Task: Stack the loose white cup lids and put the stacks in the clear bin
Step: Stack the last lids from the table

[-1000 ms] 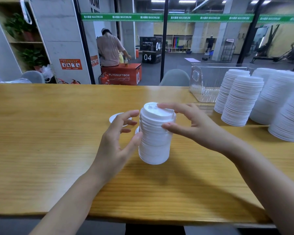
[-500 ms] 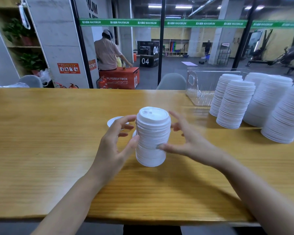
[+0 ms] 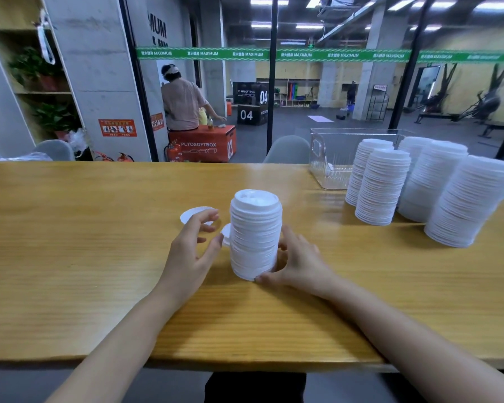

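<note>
A tall stack of white cup lids [image 3: 255, 234] stands upright on the wooden table [image 3: 70, 242], in front of me at the middle. My right hand [image 3: 298, 263] grips the stack's base, thumb at the front bottom edge and fingers curled round behind. My left hand [image 3: 191, 254] hovers just left of the stack with fingers spread, holding nothing. One loose lid [image 3: 194, 215] lies flat beyond my left hand. A second loose lid [image 3: 226, 234] is partly hidden between that hand and the stack. The clear bin [image 3: 329, 158] sits at the table's far right.
Several tall lid stacks [image 3: 381, 187] crowd the right side of the table in front of the bin, the nearest one [image 3: 466, 202] the largest. Grey chairs [image 3: 287, 149] stand behind the far edge. A glass wall lies beyond, with a person seated on a red box.
My right hand slid from the top of the stack down its side to the base. My left hand stayed beside the stack. The view tilted slightly.
</note>
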Action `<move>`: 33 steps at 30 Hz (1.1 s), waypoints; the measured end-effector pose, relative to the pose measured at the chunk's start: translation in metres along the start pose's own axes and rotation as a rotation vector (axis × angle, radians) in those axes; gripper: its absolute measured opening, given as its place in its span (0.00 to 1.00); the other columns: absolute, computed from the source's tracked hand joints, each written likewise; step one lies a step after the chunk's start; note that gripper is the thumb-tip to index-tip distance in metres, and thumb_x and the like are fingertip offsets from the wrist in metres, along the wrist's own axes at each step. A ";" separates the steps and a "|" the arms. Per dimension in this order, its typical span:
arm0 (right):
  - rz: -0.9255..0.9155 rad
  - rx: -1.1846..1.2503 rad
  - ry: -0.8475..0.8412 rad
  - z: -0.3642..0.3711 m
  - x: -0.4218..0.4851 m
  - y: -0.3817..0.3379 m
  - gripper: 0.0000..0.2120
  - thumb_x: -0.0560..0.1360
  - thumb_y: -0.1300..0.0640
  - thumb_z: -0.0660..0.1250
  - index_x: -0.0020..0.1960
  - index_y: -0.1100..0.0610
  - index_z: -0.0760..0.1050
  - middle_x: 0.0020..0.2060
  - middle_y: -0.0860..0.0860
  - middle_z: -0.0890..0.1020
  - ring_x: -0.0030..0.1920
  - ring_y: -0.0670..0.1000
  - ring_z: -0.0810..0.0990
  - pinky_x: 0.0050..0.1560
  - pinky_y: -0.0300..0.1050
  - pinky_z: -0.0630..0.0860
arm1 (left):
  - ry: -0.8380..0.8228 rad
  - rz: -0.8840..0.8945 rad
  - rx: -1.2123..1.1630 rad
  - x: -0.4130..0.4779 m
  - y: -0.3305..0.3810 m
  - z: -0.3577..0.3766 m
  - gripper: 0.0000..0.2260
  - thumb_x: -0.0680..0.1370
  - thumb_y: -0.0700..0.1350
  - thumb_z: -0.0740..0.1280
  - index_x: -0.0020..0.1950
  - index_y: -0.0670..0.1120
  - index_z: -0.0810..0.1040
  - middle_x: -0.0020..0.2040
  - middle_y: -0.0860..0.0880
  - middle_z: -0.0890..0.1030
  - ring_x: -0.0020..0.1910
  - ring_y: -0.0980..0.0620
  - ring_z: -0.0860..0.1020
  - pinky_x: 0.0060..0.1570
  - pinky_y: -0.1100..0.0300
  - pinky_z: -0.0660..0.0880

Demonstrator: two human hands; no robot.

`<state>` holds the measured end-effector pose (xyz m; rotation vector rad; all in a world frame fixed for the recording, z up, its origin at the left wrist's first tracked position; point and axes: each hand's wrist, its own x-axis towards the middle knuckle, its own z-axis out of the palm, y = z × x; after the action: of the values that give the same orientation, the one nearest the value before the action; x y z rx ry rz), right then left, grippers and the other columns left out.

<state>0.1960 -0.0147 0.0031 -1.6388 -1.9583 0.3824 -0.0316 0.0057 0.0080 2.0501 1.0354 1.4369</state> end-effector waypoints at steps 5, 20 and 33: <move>0.068 -0.020 0.007 -0.022 -0.003 0.025 0.49 0.53 0.29 0.70 0.69 0.44 0.61 0.54 0.39 0.75 0.62 0.48 0.71 0.62 0.53 0.66 | -0.004 -0.020 0.039 -0.001 -0.003 0.001 0.19 0.77 0.50 0.64 0.67 0.47 0.73 0.62 0.58 0.77 0.57 0.57 0.76 0.55 0.61 0.73; 0.110 0.063 0.169 -0.056 -0.005 0.072 0.54 0.59 0.40 0.81 0.75 0.39 0.53 0.60 0.35 0.70 0.61 0.43 0.62 0.59 0.47 0.57 | -0.251 -0.189 0.364 0.037 -0.028 0.021 0.30 0.74 0.49 0.75 0.72 0.46 0.67 0.66 0.54 0.69 0.69 0.51 0.66 0.64 0.62 0.61; -0.237 0.272 0.507 -0.059 -0.008 0.058 0.31 0.74 0.42 0.65 0.74 0.50 0.62 0.69 0.43 0.70 0.68 0.50 0.69 0.68 0.53 0.67 | -0.139 -0.293 0.185 0.046 -0.039 0.034 0.24 0.70 0.48 0.78 0.63 0.51 0.74 0.58 0.56 0.77 0.58 0.52 0.74 0.50 0.69 0.68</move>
<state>0.2784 -0.0177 0.0174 -1.1740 -1.6076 0.1156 -0.0046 0.0684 -0.0047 1.9869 1.3846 1.0718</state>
